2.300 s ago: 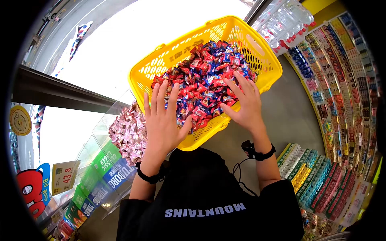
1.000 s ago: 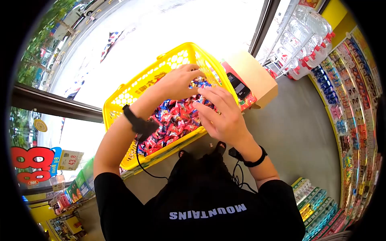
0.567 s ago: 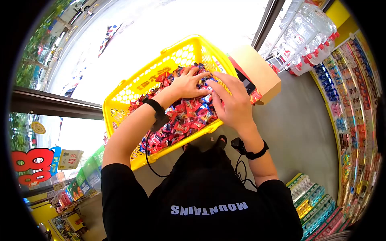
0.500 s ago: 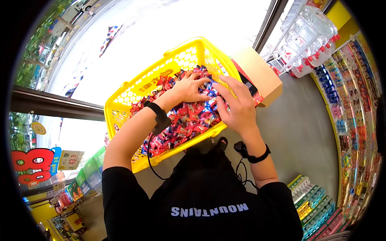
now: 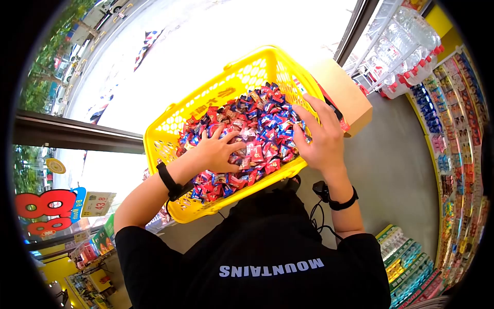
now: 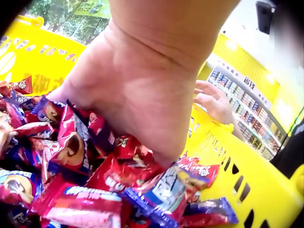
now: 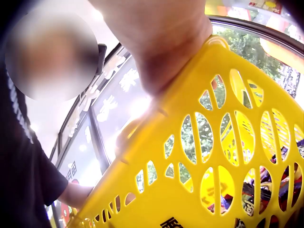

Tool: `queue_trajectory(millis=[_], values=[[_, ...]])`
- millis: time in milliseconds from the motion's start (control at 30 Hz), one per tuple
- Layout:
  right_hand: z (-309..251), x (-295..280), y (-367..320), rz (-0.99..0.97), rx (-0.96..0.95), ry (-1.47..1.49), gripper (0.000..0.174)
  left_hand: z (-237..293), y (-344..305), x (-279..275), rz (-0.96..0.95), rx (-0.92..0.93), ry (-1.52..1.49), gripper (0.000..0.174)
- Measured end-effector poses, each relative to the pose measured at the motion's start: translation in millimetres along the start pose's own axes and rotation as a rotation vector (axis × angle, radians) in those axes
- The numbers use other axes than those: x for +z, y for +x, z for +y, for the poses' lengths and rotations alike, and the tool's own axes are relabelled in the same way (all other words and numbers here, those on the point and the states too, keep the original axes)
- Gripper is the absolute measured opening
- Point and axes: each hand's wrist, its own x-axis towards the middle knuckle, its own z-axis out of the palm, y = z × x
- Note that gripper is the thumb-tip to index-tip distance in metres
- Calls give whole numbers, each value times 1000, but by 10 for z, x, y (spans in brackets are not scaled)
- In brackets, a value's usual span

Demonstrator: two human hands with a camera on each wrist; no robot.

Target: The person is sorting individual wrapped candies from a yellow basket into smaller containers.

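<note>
A yellow plastic basket (image 5: pixel 237 196) with cut-out holes is full of small wrapped candies (image 5: pixel 265 121) in red and blue. My left hand (image 5: pixel 218 153) lies on the candies at the basket's middle left, fingers spread. Up close in the left wrist view, the heel of this left hand (image 6: pixel 137 90) presses among the wrappers, its fingertips hidden. Over the basket's right end is my right hand (image 5: pixel 327 138), fingers loosely bent and apart, overlapping the rim. The right wrist view shows the basket's perforated wall (image 7: pixel 142 204) right below that wrist.
Behind the basket's right end stands a cardboard box (image 5: pixel 349 95). Large water bottles (image 5: pixel 409 44) fill a rack at the back right. Product shelves (image 5: pixel 455 123) line the right side. A price card (image 5: pixel 98 203) hangs at the left by the window.
Over the last half second my left hand has moved left and nearer across the candies, away from my right hand. Earlier, both hands came close together at the basket's right part.
</note>
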Motion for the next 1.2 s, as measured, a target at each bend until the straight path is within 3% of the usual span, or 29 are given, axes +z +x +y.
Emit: queue_trajectory(millis=[100,200,300,433,533,700,933,967,1067,1200], values=[[-11,1,9,-1,3,-2,40,-38,-68,-112,-58,27,-34,103],[-26,-7,23,-5,1,-9,39,128,-86,-549,91,-8,24,103],[-23,0,32,-8,-1,-12,39,140,177,-598,497,81,113,95],[-7,-4,19,-6,6,-9,37,12,558,-275,505,96,24,80],[-7,1,19,0,12,-11,35,-134,555,30,253,-28,55,79],[-9,3,16,-12,22,-17,34,-181,-11,6,108,-19,85,84],[-18,24,17,-21,14,-35,32,-244,-278,-246,-44,38,-23,72],[-19,25,16,-22,15,-37,31,-258,-239,-335,26,54,-37,64],[-18,26,15,-24,11,-40,30,-288,221,-268,527,-16,-184,48],[-20,34,12,-12,12,-36,28,-135,587,-164,564,-54,-60,41]])
